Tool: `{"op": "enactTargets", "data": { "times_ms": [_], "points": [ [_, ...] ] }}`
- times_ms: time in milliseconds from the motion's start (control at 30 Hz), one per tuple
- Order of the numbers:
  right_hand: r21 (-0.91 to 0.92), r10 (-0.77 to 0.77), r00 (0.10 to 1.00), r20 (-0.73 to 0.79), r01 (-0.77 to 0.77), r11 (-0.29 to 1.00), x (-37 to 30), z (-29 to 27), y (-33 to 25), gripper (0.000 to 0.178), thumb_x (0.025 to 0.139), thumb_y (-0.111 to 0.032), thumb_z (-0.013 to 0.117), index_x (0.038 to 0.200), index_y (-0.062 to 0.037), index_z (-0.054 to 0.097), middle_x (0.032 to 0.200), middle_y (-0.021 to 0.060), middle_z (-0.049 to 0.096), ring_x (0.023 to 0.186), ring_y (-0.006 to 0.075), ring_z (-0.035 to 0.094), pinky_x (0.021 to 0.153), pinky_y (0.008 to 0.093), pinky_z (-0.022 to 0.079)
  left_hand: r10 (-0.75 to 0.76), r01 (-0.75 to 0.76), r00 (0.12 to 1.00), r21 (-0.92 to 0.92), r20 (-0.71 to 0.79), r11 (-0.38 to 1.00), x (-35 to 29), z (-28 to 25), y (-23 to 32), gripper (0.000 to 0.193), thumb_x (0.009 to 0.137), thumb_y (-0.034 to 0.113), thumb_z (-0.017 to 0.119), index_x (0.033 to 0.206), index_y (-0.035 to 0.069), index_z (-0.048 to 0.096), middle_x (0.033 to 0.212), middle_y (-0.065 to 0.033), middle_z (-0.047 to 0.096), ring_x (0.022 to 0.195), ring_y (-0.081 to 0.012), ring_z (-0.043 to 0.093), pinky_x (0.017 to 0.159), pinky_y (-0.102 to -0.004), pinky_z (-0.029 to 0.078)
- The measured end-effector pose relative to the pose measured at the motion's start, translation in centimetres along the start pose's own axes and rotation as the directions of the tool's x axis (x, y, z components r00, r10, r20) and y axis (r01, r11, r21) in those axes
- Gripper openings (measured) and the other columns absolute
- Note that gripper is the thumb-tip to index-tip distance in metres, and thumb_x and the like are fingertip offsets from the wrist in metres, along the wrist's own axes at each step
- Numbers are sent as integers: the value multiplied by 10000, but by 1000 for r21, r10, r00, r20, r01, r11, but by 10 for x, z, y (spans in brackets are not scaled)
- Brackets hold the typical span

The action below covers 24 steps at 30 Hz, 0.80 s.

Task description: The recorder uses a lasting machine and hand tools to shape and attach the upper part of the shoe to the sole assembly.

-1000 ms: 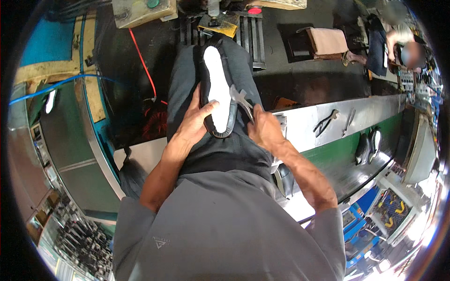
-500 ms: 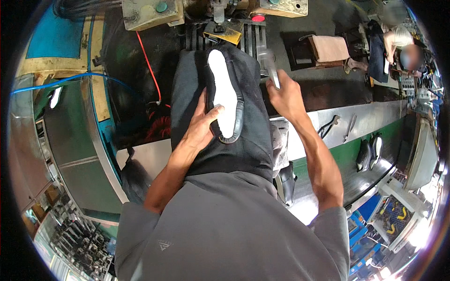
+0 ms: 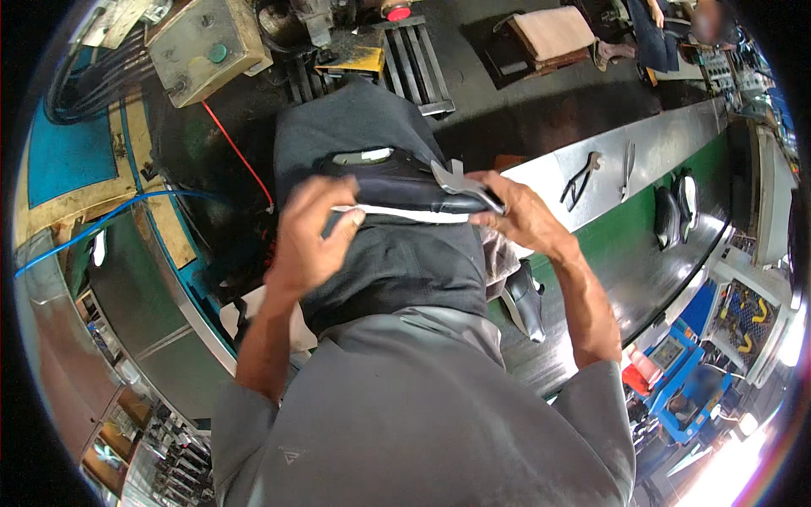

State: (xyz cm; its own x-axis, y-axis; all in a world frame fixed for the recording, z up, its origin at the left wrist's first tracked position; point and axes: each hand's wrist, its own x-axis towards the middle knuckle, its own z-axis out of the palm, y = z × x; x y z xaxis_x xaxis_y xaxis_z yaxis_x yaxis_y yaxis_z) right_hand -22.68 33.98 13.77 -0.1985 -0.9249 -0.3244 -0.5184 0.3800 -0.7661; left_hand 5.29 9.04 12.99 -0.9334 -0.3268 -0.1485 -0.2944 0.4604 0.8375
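Note:
A black shoe point(image 3: 393, 185) with a white underside lies on its side across my lap. Its opening, with something pale inside, faces away from me. My left hand point(image 3: 311, 232), blurred by motion, is at the shoe's left end, thumb and fingers apart; the thumb is near the white edge. At the other end my right hand point(image 3: 525, 211) is closed round a silver metal hand tool point(image 3: 459, 183) with a broad, curved head. That head lies over the shoe's right end, and my right thumb is against its lower edge. The tool's exact kind cannot be made out.
Pincers point(image 3: 580, 179) and a slim metal tool point(image 3: 628, 169) lie on the metal ledge to the right. A pair of dark shoes point(image 3: 677, 209) stands on the green surface; another shoe point(image 3: 525, 302) is beside my hip. Ahead is a machine with a control box point(image 3: 207, 52).
The shoe has turned from lengthwise, white underside up, to sideways across my lap. My left hand has loosened from it. My right hand has brought the metal tool down to its right end.

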Motion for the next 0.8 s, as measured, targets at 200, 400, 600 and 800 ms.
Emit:
{"op": "enactTargets", "data": {
  "times_ms": [200, 400, 600, 800],
  "points": [
    [-187, -208, 939, -274, 160, 969, 9, 3, 31, 497, 1004, -285, 750, 1408, -23, 622, 1387, 216, 685, 1279, 437, 660, 1051, 492, 543, -67, -59, 880, 248, 471, 967, 89, -4, -1, 961, 872, 397, 848, 1694, 198, 393, 1646, -238, 439, 1471, -458, 498, 1229, -482, 412],
    [192, 409, 686, -602, -373, 908, -28, 23, 11, 414, 1029, -235, 722, 1349, 12, 631, 902, 251, 736, 833, 387, 758, 769, 442, 583, -380, 256, 828, 327, 411, 910, 72, 9, 46, 974, 931, 466, 799, 1727, 247, 282, 1515, -314, 491, 1327, -569, 577, 1137, -556, 477],
    [67, 265, 634, -727, -319, 945, -8, 71, 9, 200, 952, -46, 695, 1119, 8, 601, 885, 140, 657, 722, 269, 688, 633, 402, 530, -406, 296, 842, 324, 356, 899, 74, 31, 60, 950, 956, 481, 767, 1727, 222, 277, 1457, -350, 536, 1309, -556, 597, 1136, -547, 471],
    [-95, 204, 829, -520, -294, 951, 4, 71, 10, 265, 874, -46, 740, 1065, 3, 563, 884, 254, 686, 829, 473, 714, 746, 557, 573, -368, 430, 853, -100, 371, 897, 50, 22, -6, 984, 992, 485, 758, 1735, 103, 238, 1540, -313, 546, 1425, -427, 561, 1207, -454, 422]
  ]
}}
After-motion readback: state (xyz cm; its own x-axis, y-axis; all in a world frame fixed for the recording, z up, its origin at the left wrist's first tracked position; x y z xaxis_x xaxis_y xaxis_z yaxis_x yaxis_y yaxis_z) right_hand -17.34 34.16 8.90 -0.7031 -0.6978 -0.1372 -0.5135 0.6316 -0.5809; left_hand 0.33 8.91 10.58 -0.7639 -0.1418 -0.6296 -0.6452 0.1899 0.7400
